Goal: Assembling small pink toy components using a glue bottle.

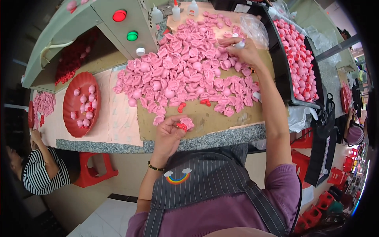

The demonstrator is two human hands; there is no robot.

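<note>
My left hand is closed, pinching a small pink petal-shaped plastic piece with a red bow-like part against it, above the near edge of the worktable. Farther off to the right, my right hand is closed around a small whitish bottle, held over the far right side of a heap of pink pieces. The heap mixes hollow petal-like shells with round balls. Two loose red bow-like parts, one of them near the middle, lie at the heap's near edge.
A red fluted bowl with pink balls stands left, beside a grey machine with red and green buttons. At right, a black crate holds pink and red pieces. Squeeze bottles stand at the back. Another person sits at left.
</note>
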